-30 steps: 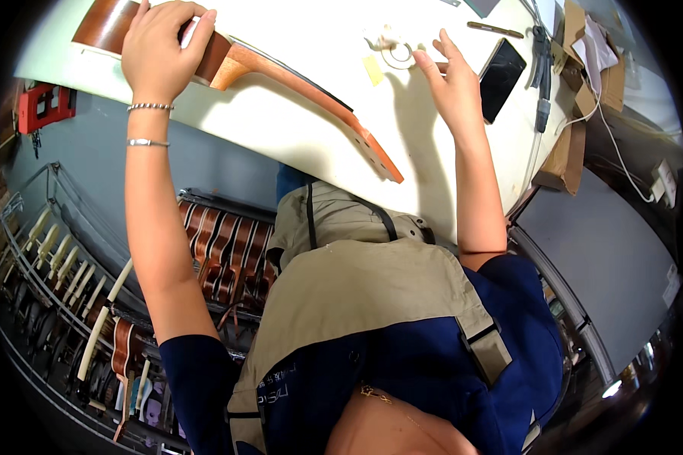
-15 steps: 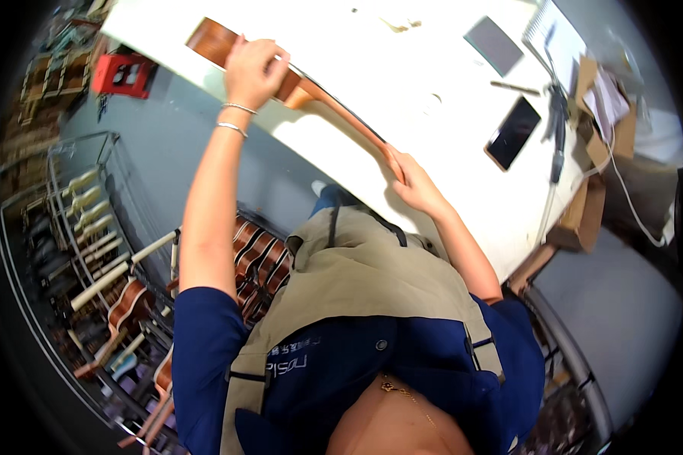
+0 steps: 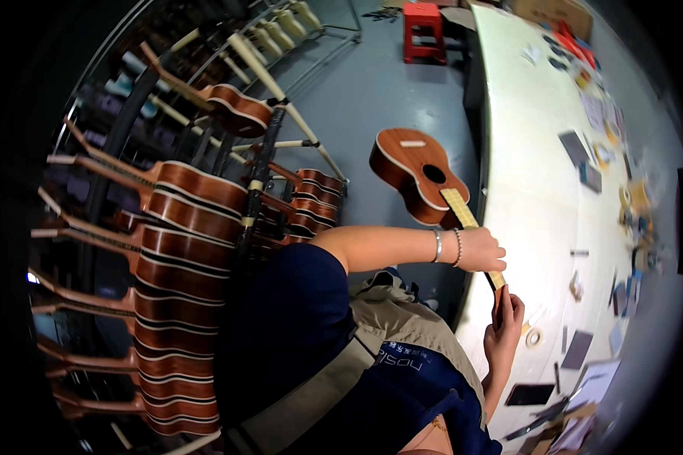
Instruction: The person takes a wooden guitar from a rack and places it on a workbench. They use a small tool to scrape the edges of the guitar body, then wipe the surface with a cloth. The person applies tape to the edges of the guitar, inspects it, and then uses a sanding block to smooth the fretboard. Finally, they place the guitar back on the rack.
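Observation:
A brown wooden ukulele point(image 3: 395, 148) is held by its neck, its soundhole and pale bridge facing up. Its body hangs over the floor beside the table's left edge. My left hand point(image 3: 480, 250), with two bracelets at the wrist, is closed round the middle of the neck, over the pale fretboard point(image 3: 455, 205). Nearer to me, my right hand point(image 3: 503, 326) grips the headstock end, with its fingers partly covering it. Both hands are above the near left part of the white table point(image 3: 524, 189).
On my left, a rack point(image 3: 262, 144) bears several brown ukuleles point(image 3: 182, 303), necks pointing outward. A red stool point(image 3: 423, 34) stands on the grey floor beyond. The table carries a black phone point(image 3: 530, 394), a tape roll point(image 3: 534, 337), dark flat blocks point(image 3: 577, 350) and small tools.
The view has swung left toward the rack. The ukulele has turned off the table, soundhole now visible. My left hand has moved from its body to the neck; my right remains at the headstock end.

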Demonstrator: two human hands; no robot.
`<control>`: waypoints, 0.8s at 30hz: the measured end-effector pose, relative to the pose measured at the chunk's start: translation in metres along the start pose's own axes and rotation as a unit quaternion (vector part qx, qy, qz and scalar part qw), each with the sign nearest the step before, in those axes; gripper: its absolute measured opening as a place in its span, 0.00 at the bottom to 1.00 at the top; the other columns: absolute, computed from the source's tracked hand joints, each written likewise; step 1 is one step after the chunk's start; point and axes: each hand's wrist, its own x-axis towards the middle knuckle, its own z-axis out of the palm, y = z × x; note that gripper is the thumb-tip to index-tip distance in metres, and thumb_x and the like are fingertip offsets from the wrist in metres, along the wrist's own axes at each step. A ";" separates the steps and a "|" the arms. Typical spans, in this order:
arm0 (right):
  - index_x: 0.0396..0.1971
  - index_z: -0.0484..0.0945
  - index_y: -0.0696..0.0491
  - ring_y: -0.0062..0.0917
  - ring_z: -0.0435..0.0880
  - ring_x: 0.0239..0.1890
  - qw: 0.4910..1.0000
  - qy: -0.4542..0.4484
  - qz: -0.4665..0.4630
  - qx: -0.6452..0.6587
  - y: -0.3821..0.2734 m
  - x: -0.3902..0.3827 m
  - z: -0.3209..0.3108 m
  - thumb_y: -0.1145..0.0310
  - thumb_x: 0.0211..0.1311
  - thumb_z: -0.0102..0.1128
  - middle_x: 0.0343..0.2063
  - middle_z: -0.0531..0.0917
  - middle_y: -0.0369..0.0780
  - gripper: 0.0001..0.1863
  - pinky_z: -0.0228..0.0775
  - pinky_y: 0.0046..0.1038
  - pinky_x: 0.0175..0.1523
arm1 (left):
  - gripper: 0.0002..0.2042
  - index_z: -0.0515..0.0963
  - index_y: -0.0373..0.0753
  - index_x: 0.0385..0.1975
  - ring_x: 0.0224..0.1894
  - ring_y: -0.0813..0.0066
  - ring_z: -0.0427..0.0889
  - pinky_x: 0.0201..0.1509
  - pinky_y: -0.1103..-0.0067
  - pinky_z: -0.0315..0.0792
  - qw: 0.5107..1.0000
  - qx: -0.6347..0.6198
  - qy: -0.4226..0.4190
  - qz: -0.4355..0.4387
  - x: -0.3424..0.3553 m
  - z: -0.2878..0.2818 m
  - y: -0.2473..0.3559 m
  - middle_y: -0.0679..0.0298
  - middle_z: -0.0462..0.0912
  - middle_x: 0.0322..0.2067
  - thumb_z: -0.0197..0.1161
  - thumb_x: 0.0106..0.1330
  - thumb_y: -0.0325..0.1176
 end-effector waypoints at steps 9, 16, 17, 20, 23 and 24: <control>0.56 0.63 0.54 0.43 0.70 0.51 0.972 0.032 -0.146 -0.181 -0.077 0.068 -0.006 0.59 0.38 0.70 0.47 0.71 0.49 0.41 0.61 0.40 0.54 | 0.19 0.70 0.46 0.41 0.38 0.65 0.77 0.36 0.71 0.70 0.973 -0.107 0.040 -0.203 -0.092 -0.014 -0.032 0.65 0.75 0.32 0.60 0.47 0.26; 0.53 0.64 0.50 0.37 0.79 0.41 0.962 -0.246 0.051 0.102 -0.008 0.070 0.039 0.56 0.35 0.69 0.40 0.78 0.46 0.40 0.69 0.30 0.46 | 0.07 0.71 0.44 0.29 0.24 0.72 0.71 0.28 0.77 0.65 0.996 0.082 0.025 -0.029 -0.084 -0.005 -0.040 0.69 0.68 0.19 0.56 0.49 0.29; 0.51 0.66 0.50 0.35 0.79 0.40 0.975 -0.189 0.073 0.088 -0.002 0.064 0.044 0.56 0.35 0.69 0.38 0.79 0.44 0.38 0.70 0.29 0.45 | 0.09 0.73 0.45 0.31 0.25 0.72 0.71 0.30 0.77 0.65 0.995 0.087 0.052 -0.022 -0.076 -0.005 -0.044 0.69 0.67 0.20 0.56 0.48 0.29; 0.48 0.69 0.50 0.31 0.81 0.36 0.990 -0.038 0.090 0.103 0.002 0.058 0.063 0.55 0.33 0.69 0.36 0.80 0.41 0.36 0.71 0.27 0.41 | 0.22 0.73 0.50 0.47 0.44 0.68 0.74 0.54 0.68 0.65 0.982 0.137 0.124 -0.029 -0.050 -0.025 -0.048 0.64 0.74 0.33 0.57 0.47 0.27; 0.49 0.69 0.50 0.32 0.81 0.37 0.982 0.111 0.116 0.104 0.012 0.063 0.071 0.55 0.35 0.70 0.36 0.80 0.42 0.36 0.71 0.27 0.42 | 0.30 0.65 0.51 0.56 0.62 0.62 0.58 0.65 0.56 0.48 0.979 0.151 0.083 -0.107 -0.031 -0.051 -0.039 0.59 0.66 0.52 0.63 0.49 0.29; 0.49 0.68 0.50 0.32 0.81 0.37 0.973 0.160 0.126 0.111 0.018 0.069 0.072 0.54 0.35 0.70 0.36 0.80 0.42 0.36 0.71 0.27 0.42 | 0.30 0.66 0.50 0.56 0.62 0.62 0.58 0.65 0.56 0.47 0.980 0.125 0.096 -0.122 -0.031 -0.055 -0.038 0.59 0.66 0.53 0.64 0.49 0.30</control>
